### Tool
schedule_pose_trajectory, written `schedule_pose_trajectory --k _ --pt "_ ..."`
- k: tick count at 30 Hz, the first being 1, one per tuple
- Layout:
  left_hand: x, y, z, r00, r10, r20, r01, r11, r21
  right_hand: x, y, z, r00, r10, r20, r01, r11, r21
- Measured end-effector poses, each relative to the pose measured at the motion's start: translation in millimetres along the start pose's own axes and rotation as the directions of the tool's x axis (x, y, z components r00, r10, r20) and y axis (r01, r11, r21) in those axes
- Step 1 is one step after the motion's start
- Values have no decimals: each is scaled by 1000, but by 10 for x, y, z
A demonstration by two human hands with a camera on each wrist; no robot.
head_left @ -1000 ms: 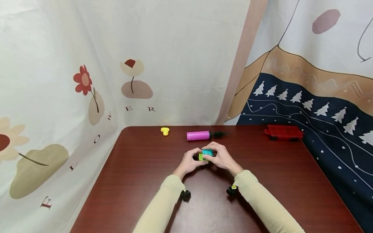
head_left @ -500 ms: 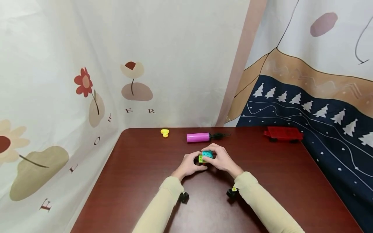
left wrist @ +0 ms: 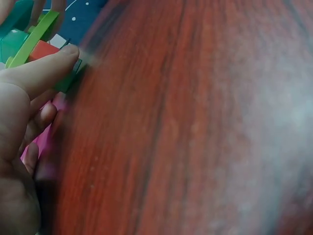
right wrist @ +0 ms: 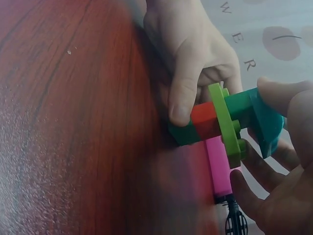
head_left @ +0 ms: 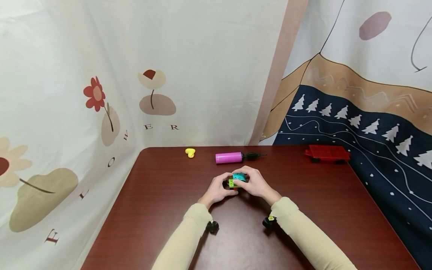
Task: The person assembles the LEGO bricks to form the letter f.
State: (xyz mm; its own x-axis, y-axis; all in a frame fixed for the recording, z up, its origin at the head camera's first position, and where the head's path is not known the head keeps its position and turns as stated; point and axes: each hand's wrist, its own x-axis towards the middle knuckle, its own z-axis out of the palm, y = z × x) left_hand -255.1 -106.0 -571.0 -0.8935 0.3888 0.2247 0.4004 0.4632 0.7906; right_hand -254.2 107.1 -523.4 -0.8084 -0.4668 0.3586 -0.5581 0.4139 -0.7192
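Both hands are on one stack of toy building blocks above the middle of the table. From the bottom it runs green block (right wrist: 184,135), red block (right wrist: 204,120), lime-green plate (right wrist: 225,125), green block (right wrist: 239,108) and a teal piece with a curved side (right wrist: 267,122). My left hand (head_left: 216,190) pinches the lower blocks, its thumb (right wrist: 181,107) on the bottom green one. My right hand (head_left: 259,183) holds the teal piece on top between thumb and fingers. In the left wrist view the stack (left wrist: 34,41) is partly hidden by the left thumb.
Behind the hands lies a pink hand pump (head_left: 229,158) with a black nozzle end. A small yellow toy (head_left: 190,152) lies at the back left. A red toy wagon (head_left: 328,153) stands at the back right. Printed cloth hangs behind the brown table (head_left: 162,210).
My left thumb has moved lower on the stack, so the red block now shows under the lime-green plate. My right hand keeps its grip on the teal piece, almost unmoved.
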Motion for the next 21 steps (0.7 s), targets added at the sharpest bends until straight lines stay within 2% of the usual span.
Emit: schedule_pose_trajectory --k 4,8,13,18,21 --pt "-5 -7 3 1000 1 -9 -1 1000 -5 0 -2 2 1000 -4 15 5 1000 -20" --pt "-8 4 2 1000 -28 0 28 1000 -15 -4 -26 -34 1000 -1 10 1 999 -32" --pt "-32 39 4 998 -54 31 55 998 -38 -42 -21 -94 997 68 23 -68 997 -24" --pt "-30 79 -23 998 -50 39 52 997 -50 -39 -3 -150 990 128 57 -129 992 15" --pt "-25 100 -47 998 -38 42 40 998 -53 -14 16 -172 989 140 41 -141 989 41"
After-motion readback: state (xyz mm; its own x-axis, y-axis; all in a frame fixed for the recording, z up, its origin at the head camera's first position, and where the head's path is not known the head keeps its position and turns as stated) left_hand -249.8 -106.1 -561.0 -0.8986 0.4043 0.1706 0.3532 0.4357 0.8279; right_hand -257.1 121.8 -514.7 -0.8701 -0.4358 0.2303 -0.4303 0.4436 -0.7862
